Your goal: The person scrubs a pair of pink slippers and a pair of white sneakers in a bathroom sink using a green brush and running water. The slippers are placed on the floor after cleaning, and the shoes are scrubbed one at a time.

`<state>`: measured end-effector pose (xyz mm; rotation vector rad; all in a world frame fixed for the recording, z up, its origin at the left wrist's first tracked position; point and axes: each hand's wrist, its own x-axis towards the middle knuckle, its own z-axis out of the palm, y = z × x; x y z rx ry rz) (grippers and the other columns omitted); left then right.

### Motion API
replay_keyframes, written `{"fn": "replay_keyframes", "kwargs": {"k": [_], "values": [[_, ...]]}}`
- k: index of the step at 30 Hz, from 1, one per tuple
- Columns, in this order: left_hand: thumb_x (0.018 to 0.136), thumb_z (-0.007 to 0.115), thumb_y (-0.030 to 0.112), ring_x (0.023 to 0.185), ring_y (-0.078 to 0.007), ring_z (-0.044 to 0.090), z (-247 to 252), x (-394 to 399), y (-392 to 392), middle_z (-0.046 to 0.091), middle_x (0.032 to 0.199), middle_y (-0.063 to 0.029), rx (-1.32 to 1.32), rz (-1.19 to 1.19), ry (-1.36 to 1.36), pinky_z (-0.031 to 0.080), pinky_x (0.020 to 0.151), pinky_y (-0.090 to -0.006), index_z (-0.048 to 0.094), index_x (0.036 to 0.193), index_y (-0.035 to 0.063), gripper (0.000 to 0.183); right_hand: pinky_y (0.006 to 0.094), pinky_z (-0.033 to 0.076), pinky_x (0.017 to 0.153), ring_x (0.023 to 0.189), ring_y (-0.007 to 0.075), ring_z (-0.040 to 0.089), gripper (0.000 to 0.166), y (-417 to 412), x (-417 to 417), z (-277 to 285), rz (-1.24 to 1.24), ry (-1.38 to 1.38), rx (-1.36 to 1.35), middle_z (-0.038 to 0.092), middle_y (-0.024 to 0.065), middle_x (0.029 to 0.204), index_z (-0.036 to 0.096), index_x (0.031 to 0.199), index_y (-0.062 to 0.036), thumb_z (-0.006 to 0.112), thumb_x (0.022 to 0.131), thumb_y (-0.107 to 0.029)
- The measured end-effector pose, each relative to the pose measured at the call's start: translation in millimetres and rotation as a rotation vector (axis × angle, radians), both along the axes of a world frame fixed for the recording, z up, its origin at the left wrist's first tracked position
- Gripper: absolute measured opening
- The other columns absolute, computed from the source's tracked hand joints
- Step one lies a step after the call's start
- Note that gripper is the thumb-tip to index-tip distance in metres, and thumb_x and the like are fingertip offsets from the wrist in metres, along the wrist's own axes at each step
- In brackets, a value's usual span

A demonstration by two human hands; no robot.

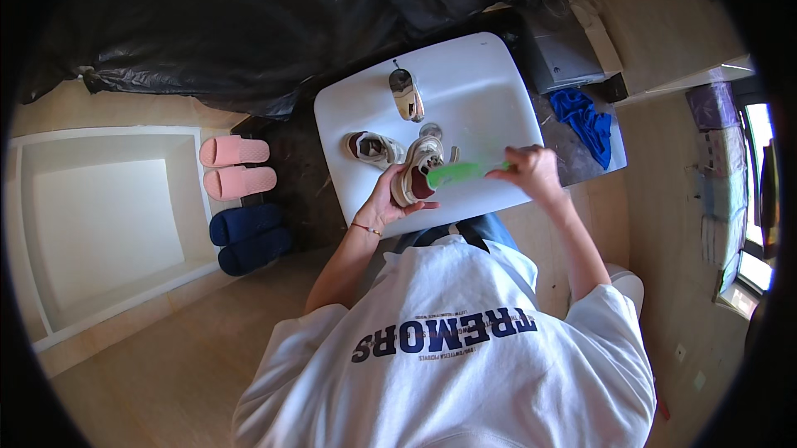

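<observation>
My left hand (387,197) grips a white sneaker with dark red parts (416,169) by its heel end, above the front of a white washbasin (348,108). A green scrubbing brush (459,173), blurred, is held in my right hand (526,169). The brush head reaches the sneaker's opening; whether it touches is not clear. Behind the held shoe, a second matching sneaker (375,149) rests in the basin, partly covered by it. A chrome faucet (406,96) stands over the drain (431,131).
Pink slippers (240,168) and navy slippers (250,239) lie left of the basin, beside a white-framed recess (112,230). On the right of the counter are a blue cloth (582,124) and a grey box (554,52). Black plastic sheeting (249,18) hangs behind.
</observation>
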<state>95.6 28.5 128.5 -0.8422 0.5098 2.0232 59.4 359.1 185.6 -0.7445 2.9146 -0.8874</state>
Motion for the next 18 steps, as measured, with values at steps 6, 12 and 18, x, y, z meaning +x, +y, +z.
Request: {"fn": "replay_keyframes", "kwargs": {"k": [6, 12, 18], "values": [[0.096, 0.043, 0.049, 0.100, -0.0580, 0.060, 12, -3, 16, 0.060, 0.120, -0.0216, -0.109, -0.007, 0.072, 0.064, 0.063, -0.0396, 0.050, 0.133, 0.0069, 0.057, 0.0351, 0.051, 0.058, 0.057, 0.0235, 0.063, 0.045, -21, 12, -1, -0.064, -0.031, 0.121, 0.063, 0.0066, 0.061, 0.065, 0.073, -0.0074, 0.079, 0.073, -0.050], [0.096, 0.045, 0.049, 0.098, -0.0491, 0.065, 4, -2, 15, 0.062, 0.117, -0.0202, -0.118, 0.066, 0.102, 0.064, 0.069, -0.0409, 0.052, 0.129, 0.0021, 0.058, 0.0371, 0.051, 0.055, 0.057, 0.0252, 0.064, 0.041, -32, 19, 4, -0.043, -0.121, 0.116, 0.063, 0.0067, 0.060, 0.065, 0.072, -0.0072, 0.077, 0.078, -0.046], [0.094, 0.049, 0.049, 0.095, -0.0424, 0.067, 19, 4, 27, 0.064, 0.113, -0.0186, -0.249, 0.092, 0.166, 0.063, 0.074, -0.0421, 0.053, 0.126, 0.0015, 0.057, 0.0370, 0.052, 0.054, 0.054, 0.0258, 0.064, 0.043, -46, 24, -16, -0.190, -0.120, 0.106, 0.061, 0.0062, 0.057, 0.064, 0.073, -0.0071, 0.075, 0.080, -0.048]]}}
